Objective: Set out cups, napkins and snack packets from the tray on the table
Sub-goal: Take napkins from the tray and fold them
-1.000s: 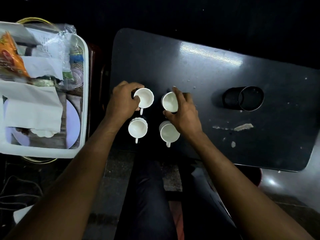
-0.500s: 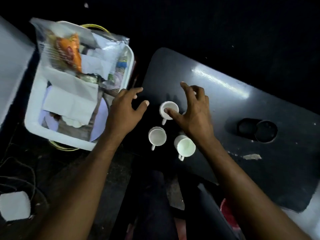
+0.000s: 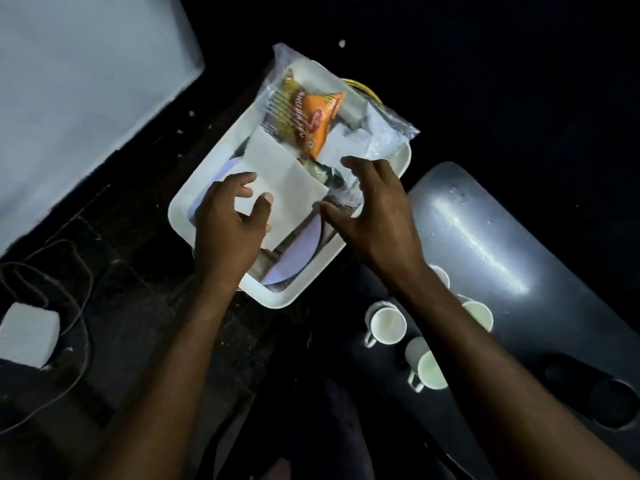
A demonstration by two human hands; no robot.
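A white tray (image 3: 207,192) left of the dark table (image 3: 485,244) holds white napkins (image 3: 287,181), an orange snack packet (image 3: 308,119) under a clear plastic bag (image 3: 377,133), and pale plates (image 3: 298,258). My left hand (image 3: 228,223) hovers over the napkins with fingers spread, holding nothing. Over the tray's right side my right hand (image 3: 374,209) is spread too, empty. Several white cups stand on the table's near end, among them one cup (image 3: 386,322) and another cup (image 3: 427,368); my right forearm hides parts of two more.
A dark round holder (image 3: 599,393) lies on the table at the lower right. On the dark floor at left sit a white box (image 3: 27,337) and loose cables (image 3: 69,271). A pale surface (image 3: 79,74) fills the upper left.
Both hands left the cups and moved left over the tray. The view swung left, so the tray is now central and the cups sit at the lower right.
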